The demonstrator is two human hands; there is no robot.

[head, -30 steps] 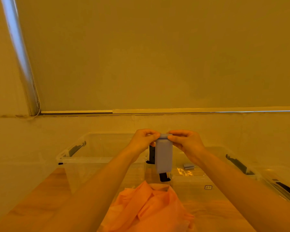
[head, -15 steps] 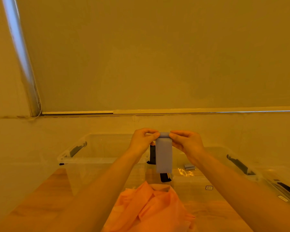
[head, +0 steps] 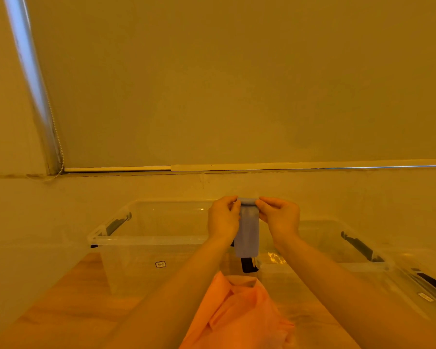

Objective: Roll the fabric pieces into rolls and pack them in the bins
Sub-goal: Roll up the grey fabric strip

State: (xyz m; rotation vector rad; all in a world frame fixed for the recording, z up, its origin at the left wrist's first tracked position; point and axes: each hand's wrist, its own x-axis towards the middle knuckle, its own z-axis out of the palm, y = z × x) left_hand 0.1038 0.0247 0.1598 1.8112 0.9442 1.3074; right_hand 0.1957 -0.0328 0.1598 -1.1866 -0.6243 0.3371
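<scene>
Fabric: narrow grey-blue fabric strip [head: 247,230], held mid-air above the clear plastic bins [head: 146,239], top edge rolled, tail hanging free.
Head view, left hand [head: 223,219]: grip pinched tight on roll's left end.
Head view, right hand [head: 280,217]: grip pinched on right end.
Table [head: 68,298]: crumpled orange fabric [head: 237,316] waits unrolled, near edge.
Risk: uneven twist between hands, so roll probably telescopes or loosens; no support underneath.

**Occlusions and cut-offs, head view**

I cannot see the rolled top of the blue fabric strip [head: 247,230] where the left hand [head: 223,219] and right hand [head: 280,217] pinch it. The orange fabric pile [head: 234,316] runs off the bottom edge. The right bin [head: 378,265] is cut by the right edge. The left bin [head: 146,240] label is too small to read.
</scene>
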